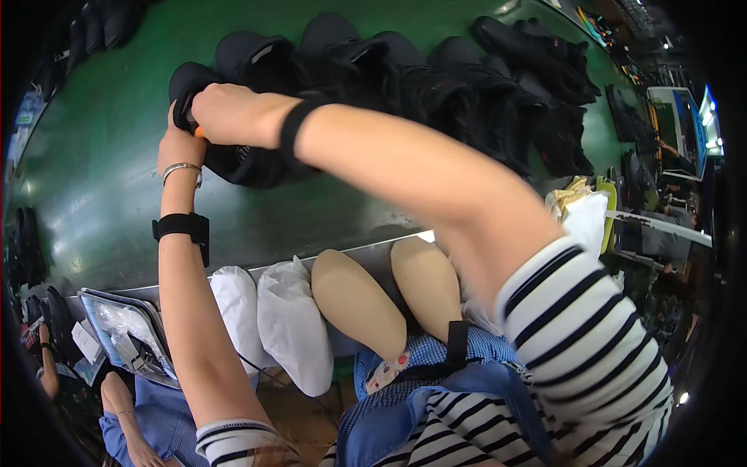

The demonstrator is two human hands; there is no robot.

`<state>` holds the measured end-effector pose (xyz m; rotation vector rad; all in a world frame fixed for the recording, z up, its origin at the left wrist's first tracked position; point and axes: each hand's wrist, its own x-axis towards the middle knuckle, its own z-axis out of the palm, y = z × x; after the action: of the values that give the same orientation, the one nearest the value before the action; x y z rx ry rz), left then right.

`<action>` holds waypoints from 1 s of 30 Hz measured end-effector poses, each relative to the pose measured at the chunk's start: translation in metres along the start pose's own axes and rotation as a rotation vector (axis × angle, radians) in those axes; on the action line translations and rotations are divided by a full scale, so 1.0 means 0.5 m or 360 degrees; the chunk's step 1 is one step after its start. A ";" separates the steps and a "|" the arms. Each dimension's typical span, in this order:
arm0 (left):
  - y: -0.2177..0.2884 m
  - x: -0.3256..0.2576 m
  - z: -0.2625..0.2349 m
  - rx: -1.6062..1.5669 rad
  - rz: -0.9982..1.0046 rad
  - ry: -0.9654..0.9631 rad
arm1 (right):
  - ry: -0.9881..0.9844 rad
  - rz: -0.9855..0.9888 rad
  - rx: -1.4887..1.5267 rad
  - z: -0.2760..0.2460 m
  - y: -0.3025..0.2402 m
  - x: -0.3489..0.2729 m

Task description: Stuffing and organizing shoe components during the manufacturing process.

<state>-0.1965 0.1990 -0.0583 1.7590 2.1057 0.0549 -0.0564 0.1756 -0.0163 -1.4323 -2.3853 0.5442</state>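
Observation:
At the far left of the green table, both my hands are at a black shoe [191,81] whose rounded toe points away from me. My left hand [180,148] is closed on the shoe's near left edge. Closed over the shoe's opening is my right hand [233,113], its fingertips largely hidden. A small orange piece [200,132] peeks out between the two hands; its kind cannot be made out. Beneath my right wrist lies another black shoe [253,167]. Each of my wrists wears a black band.
Several black shoes [405,70] stand in a row across the green table [117,117]. White-wrapped bundles [292,319] and smooth beige rounded forms [354,296] line the near edge. At lower left are a tray [132,335] with clear plastic and a co-worker's arm [120,405].

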 end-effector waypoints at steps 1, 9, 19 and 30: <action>-0.021 0.000 -0.003 -0.0006 0.0006 0.0005 | -0.0149 0.0028 0.0134 -0.048 -0.009 -0.034; 0.168 -0.208 -0.032 0.0075 0.1106 0.0513 | -0.0184 -0.0211 -0.0889 -0.101 0.187 -0.439; 0.200 -0.249 0.047 0.0674 0.1319 0.0044 | 0.0187 -0.0062 -0.0897 -0.188 0.214 -0.458; 0.145 -0.360 0.068 0.0715 0.1152 0.0241 | 0.0225 0.0605 -0.0402 -0.296 0.103 -0.802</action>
<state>-0.0938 0.0353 -0.0203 2.7864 1.5311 -0.0978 0.2316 -0.1342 0.0641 -1.9825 -2.1386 0.2175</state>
